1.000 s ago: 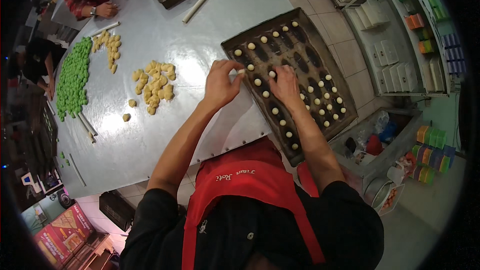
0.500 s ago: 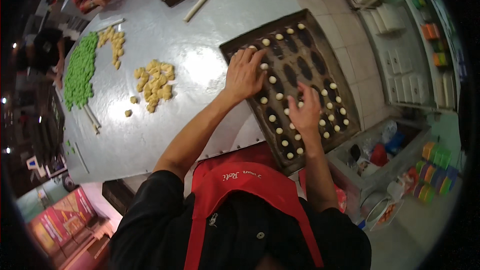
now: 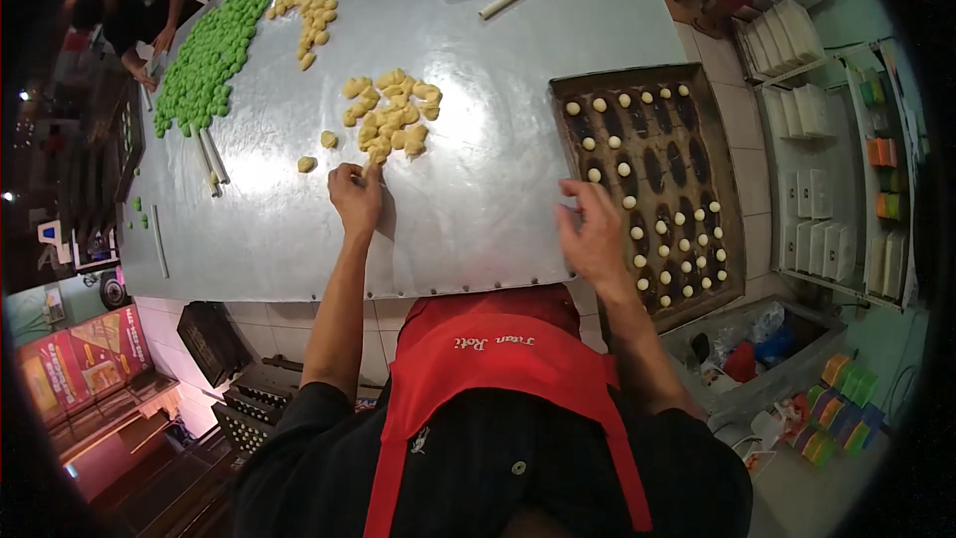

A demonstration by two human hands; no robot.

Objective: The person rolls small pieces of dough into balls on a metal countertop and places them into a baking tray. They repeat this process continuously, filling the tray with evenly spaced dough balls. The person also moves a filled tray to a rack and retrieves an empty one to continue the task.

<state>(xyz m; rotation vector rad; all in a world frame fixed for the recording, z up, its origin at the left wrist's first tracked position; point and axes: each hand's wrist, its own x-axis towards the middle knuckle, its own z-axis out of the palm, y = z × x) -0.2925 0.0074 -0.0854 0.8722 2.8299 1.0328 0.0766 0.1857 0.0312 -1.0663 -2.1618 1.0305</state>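
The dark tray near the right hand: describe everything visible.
The dark tray is rectangular and metal-looking, with raised walls and a brown floor marked by blackened ovals. It lies flat at the right of the table. Small pale balls rest on its floor, closest together at the near end. The right hand overlaps its left wall in view; whether they touch is unclear.

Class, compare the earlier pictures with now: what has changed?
The left hand has moved left, off the tray, to the yellow dough pile; the pale ball it first pinched is gone from it, and whether it grips dough is unclear. The right hand has drawn left to the tray's edge. The green dough pile stays put.
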